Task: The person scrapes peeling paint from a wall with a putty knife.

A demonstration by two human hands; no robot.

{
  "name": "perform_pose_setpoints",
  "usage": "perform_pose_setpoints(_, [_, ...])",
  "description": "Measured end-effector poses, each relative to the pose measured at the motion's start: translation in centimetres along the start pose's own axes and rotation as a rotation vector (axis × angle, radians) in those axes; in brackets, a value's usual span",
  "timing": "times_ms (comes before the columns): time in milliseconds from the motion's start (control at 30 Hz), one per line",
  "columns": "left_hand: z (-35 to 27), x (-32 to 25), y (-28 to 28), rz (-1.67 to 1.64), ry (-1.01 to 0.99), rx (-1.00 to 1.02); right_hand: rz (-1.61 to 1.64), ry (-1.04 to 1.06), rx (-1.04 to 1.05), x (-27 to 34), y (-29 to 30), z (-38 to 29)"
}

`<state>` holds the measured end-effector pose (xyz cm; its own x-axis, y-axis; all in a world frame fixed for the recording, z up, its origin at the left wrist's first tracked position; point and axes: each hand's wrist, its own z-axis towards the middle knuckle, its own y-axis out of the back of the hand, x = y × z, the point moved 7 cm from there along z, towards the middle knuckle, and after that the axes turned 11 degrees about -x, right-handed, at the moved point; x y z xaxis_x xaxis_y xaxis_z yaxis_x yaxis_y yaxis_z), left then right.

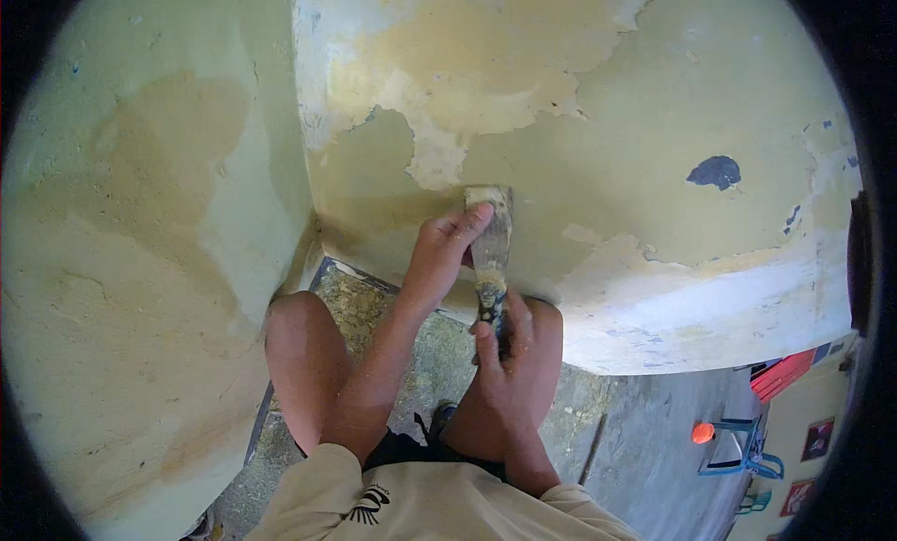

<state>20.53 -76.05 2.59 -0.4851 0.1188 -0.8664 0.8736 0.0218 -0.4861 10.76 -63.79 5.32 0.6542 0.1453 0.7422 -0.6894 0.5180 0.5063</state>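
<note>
A paint scraper (494, 240) with a wide, dirty metal blade points away from me, its blade end at the peeling painted wall (546, 169). My left hand (445, 250) grips the blade, thumb on its upper face near the broad edge; its fingers are partly hidden behind. Around the handle, which is smeared with residue, my right hand (501, 345) is closed. Yellowish and whitish patches with ragged paint edges show on the wall above the blade. Whether the edge touches the wall is hard to tell.
A second stained wall (140, 261) meets the first in a corner at left. My bent knees are close to the walls. Flakes and dust cover the concrete floor (434, 359) below. A blue plastic chair (750, 450) and an orange object (702, 433) stand far off at the lower right.
</note>
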Motion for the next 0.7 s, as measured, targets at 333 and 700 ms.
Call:
perform_pose_setpoints(333, [-3.0, 3.6, 0.3, 0.209, -0.14, 0.232, 0.469, -0.282, -0.051, -4.8, -1.7, 0.6])
perform_pose_setpoints(700, [-7.4, 3.5, 3.9, 0.187, -0.006, 0.146, 0.434, -0.158, 0.096, 0.3, -4.7, 7.8])
